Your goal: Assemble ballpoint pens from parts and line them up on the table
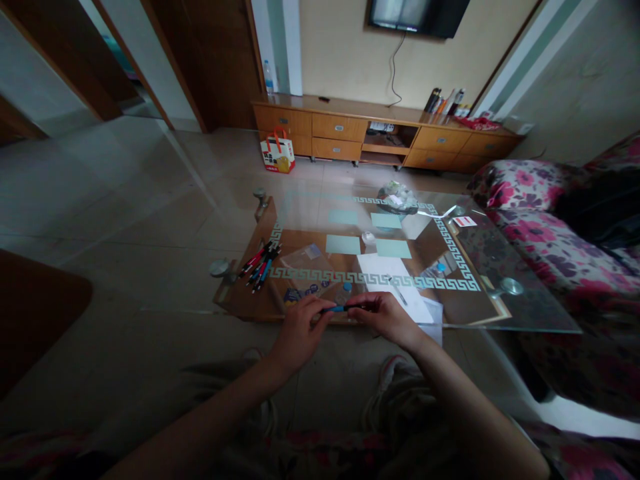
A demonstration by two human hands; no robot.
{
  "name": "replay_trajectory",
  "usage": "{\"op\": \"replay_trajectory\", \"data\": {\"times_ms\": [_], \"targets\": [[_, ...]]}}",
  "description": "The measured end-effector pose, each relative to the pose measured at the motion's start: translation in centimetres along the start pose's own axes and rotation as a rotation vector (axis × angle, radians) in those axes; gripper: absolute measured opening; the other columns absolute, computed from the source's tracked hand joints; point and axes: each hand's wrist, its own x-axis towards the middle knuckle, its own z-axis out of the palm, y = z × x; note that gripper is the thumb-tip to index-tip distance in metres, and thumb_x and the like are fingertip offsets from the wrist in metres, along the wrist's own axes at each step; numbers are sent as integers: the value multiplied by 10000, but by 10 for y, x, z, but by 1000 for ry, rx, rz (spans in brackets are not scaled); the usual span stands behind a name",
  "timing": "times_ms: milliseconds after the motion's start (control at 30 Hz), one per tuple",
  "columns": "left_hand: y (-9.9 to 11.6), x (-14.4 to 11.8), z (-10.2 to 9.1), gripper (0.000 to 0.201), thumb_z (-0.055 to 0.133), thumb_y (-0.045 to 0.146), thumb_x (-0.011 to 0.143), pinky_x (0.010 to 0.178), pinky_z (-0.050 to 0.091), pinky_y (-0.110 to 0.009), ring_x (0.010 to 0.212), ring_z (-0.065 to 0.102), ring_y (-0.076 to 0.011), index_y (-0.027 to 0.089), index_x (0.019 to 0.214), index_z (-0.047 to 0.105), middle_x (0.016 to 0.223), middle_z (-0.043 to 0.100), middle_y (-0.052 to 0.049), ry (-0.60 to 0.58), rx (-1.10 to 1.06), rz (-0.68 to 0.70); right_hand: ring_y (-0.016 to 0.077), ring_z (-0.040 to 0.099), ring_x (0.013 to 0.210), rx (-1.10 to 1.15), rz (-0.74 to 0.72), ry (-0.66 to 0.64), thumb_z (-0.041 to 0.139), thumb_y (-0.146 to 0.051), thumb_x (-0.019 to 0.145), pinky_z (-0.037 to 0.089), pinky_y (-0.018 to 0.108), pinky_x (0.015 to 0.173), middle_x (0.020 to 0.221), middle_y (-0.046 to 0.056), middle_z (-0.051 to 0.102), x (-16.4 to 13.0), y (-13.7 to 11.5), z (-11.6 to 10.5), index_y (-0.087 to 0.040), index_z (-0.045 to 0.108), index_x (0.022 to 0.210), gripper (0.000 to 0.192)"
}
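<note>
The fingers of the left hand (300,325) and right hand (383,315) hold one blue pen (341,308) between them, above the counter (525,313) edge.

1. The pen (341,308) is slim, with a blue barrel and dark ends.
2. It lies nearly level, running left to right, at the near edge of the glass bench (500,253).
3. The left hand (300,330) pinches its left end and the right hand (383,315) pinches its right end, so only the short blue middle shows between them.
</note>
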Motion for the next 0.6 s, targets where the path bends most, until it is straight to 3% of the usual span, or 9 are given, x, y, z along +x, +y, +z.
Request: {"op": "replay_trajectory", "data": {"times_ms": [600], "targets": [[-1,0,-1,205,606,212,921,808,485,-279,920,629,-174,254,1072,739,985,675,-42,-23,6,20,161,666,791,5,-3,-76,705,-407,840,511,286,726,870,39,742,-4,1,1,-174,737,1024,298]]}}
